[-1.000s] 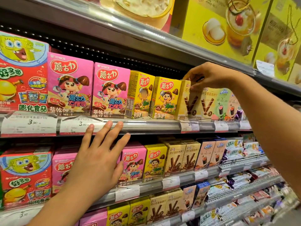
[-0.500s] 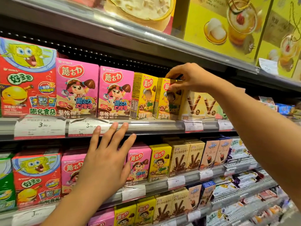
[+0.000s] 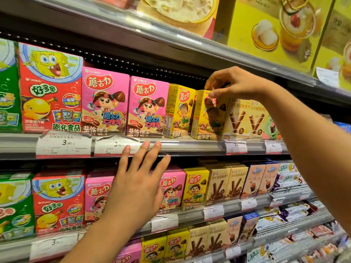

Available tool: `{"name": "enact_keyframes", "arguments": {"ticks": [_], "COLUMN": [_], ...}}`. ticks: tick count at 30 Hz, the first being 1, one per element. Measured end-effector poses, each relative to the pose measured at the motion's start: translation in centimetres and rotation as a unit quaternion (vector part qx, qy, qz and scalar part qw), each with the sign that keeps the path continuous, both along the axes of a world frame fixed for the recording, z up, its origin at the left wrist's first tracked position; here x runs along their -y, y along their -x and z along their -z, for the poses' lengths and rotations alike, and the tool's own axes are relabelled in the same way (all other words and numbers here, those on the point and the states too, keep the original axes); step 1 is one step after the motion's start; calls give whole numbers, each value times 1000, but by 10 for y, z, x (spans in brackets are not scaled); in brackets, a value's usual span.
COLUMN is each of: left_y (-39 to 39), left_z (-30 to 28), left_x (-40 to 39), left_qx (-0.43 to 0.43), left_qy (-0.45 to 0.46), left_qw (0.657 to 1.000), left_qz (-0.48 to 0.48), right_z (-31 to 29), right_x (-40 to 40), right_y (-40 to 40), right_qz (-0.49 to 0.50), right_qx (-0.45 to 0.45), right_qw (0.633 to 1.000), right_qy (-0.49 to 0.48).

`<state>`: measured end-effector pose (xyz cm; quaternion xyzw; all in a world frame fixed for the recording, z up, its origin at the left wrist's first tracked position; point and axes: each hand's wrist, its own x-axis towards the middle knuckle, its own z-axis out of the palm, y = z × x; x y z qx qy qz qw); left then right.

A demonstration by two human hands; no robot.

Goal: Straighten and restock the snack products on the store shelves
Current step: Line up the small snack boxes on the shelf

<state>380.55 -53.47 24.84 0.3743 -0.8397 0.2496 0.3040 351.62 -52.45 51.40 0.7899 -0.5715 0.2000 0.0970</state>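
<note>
Shelf rail (image 3: 190,147) of the upper product row is my landmark. Reading left to right along it:

Above the rail, far left: green box (image 3: 8,99), partly cut off by the frame edge. Next to it, red cartoon box (image 3: 50,90), upright, face forward. Two price tags (image 3: 63,144) are clipped to the rail below these.

Right of the red box, above the rail: two pink mushroom-biscuit boxes (image 3: 104,99), side by side, upright and touching.

At the rail, below the second pink box: left hand (image 3: 136,186). I note its fingers (image 3: 144,149) straight and slightly spread, tips lying against the rail front. It holds nothing. The palm covers part of the lower row of boxes.

Above the rail, right of the pink pair: first yellow box (image 3: 179,111), turned at an angle so its side panel shows. Just beside it, second yellow box (image 3: 209,118), also angled, base on the shelf.

At the top of the second yellow box: right hand (image 3: 237,84), coming in from the right. Its thumb and fingertips pinch the box's upper edge; the box face is motion-blurred.

Right of that, above the rail: beige stick-biscuit boxes (image 3: 247,118), touching the held box, partly behind the right forearm.
</note>
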Motion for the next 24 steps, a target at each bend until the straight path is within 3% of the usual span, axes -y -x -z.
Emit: {"name": "enact_keyframes", "arguments": {"ticks": [4,10,15,24], "left_y": [2,1,0,0], "left_z": [0,0,0,0], "left_x": [0,-1,0,-1], "left_qx": [-3,-8,-6,-1], "left_qy": [-7,-5,-6,-16], "left_qw": [1000,1000,1000,1000], "left_qz": [-2,6,6,2], "right_z": [2,13,15,16], "right_x": [4,21,23,17], "right_y": [-18,-59,-64,-68], "right_qz": [-11,-5,-8,-3], "right_qx": [16,-97,-65,-14], "right_qw": [997,993,993,999], "right_qy": [79,61,98,38]}}
